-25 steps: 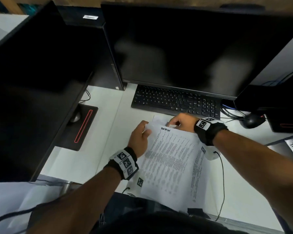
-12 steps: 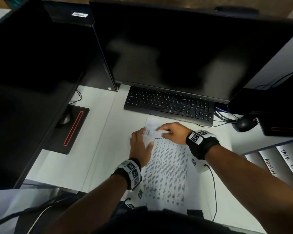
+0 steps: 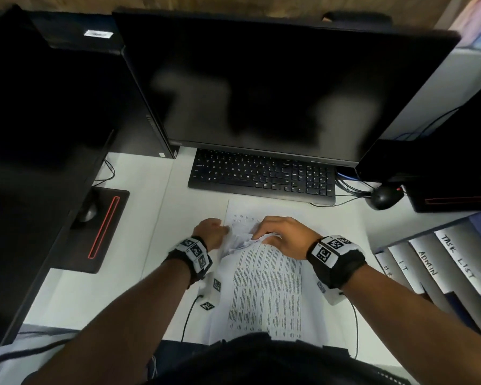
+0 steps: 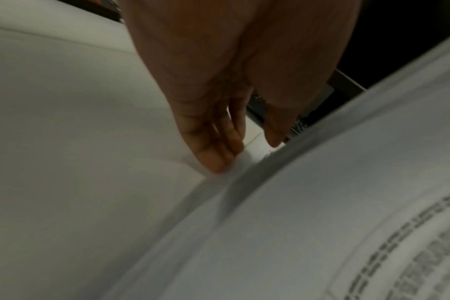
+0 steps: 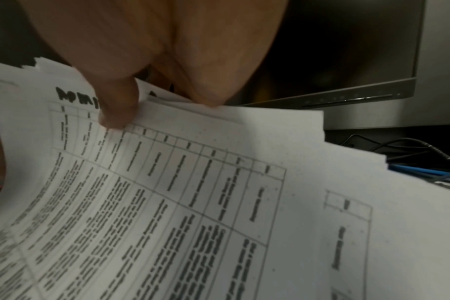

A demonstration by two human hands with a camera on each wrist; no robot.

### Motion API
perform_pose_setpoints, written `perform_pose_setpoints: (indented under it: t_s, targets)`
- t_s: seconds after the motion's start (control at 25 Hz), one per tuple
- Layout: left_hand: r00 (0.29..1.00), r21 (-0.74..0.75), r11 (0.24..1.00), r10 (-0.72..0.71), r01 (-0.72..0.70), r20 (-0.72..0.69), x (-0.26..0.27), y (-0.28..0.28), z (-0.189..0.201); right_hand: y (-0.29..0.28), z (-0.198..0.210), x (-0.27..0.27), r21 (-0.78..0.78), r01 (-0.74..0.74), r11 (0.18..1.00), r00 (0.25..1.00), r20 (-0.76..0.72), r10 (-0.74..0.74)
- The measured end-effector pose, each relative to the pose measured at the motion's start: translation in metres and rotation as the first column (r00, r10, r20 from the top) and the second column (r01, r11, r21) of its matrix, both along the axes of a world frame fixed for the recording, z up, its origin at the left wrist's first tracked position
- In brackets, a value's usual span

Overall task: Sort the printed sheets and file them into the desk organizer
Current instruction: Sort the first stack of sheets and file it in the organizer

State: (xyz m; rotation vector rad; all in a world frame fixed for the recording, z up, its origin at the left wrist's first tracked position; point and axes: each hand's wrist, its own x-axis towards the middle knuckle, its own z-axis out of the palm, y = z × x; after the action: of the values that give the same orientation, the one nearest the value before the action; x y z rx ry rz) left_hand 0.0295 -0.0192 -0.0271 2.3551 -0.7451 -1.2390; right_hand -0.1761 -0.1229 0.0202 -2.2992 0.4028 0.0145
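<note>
Print on sheets (image 3: 264,287) too small to read in head view; blurred in both wrist views. Heading at top of lifted sheet (image 5: 167,182) partly covered by right hand (image 5: 154,50). Near edge of sheets hidden behind dark clothing at bottom of head view. Left hand (image 4: 231,81) cut off by top edge in wrist view; fingertips (image 4: 213,160) blurred against paper edge. Organizer (image 3: 442,268) cut off by right edge; nearest label only partly visible.
</note>
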Motion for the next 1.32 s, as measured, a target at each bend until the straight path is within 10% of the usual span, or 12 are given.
perform_pose_setpoints:
  t_s: [0.28,0.84,1.32]
  targets:
    - [0.931,-0.005,0.952,-0.297,0.305,0.213,-0.013,-0.013,0.016,0.005,0.007,-0.008,0.052,0.036,0.998,0.999,0.017,-0.037]
    - [0.966,-0.573,0.811,0.229,-0.120,0.123,0.026,-0.051,0.060,0.011,0.016,-0.008,0.093,0.010,0.996,0.995,0.101,-0.019]
    - [0.993,-0.701,0.704,0.080,-0.114,-0.081,0.050,-0.072,0.071,0.014,0.014,-0.015,0.093,0.017,0.996,0.989,0.145,-0.031]
